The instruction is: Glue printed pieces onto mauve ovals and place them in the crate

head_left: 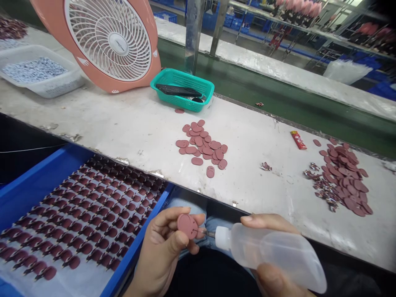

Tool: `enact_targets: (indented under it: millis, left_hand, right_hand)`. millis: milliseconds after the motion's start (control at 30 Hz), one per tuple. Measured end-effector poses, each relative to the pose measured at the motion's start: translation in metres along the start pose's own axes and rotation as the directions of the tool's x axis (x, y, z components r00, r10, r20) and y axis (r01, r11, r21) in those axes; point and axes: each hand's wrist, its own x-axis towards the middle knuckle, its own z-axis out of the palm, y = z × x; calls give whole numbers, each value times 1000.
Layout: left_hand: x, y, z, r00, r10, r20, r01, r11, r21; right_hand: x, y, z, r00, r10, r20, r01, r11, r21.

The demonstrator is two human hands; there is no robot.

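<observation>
Between the thumb and fingers of my left hand [168, 241] is a reddish-brown oval piece [187, 226] with small dark holes along its right side. My right hand [272, 251] is wrapped round a translucent squeeze bottle [275, 255] with a white cap. The bottle lies tilted, and its thin metal nozzle [208, 233] points left, its tip at or very near the piece's right edge. Both hands are in front of the table edge, above the lap. Beyond them, a loose group of similar oval pieces [199, 142] lies on the white table [256, 136].
A blue tray [37, 167] with rows of assembled pieces stands at the lower left. On the table are a pink fan [119, 43], a green basket [182, 101], a white tub [66, 82], a red wrapper [298, 140] and a right-hand pile of ovals [349, 177] beside small shiny parts [324, 189].
</observation>
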Motion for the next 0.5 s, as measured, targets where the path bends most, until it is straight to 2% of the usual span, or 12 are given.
enact_targets:
  millis: [67,233,500]
  left_hand:
    - [-2,1,4,999,-2,-44,2,1000,0]
    - [-4,3,7,999,-5,-42,4,1000,-7]
    - [-5,2,6,999,-15,-52,15,1000,7]
  right_hand:
    - [0,0,-1,1000,8,-30,-9,1000,-28]
    - [5,-2,1,996,-18,-90,12,997,-70]
    - [9,-2,1,999,33,-20,-33,999,0]
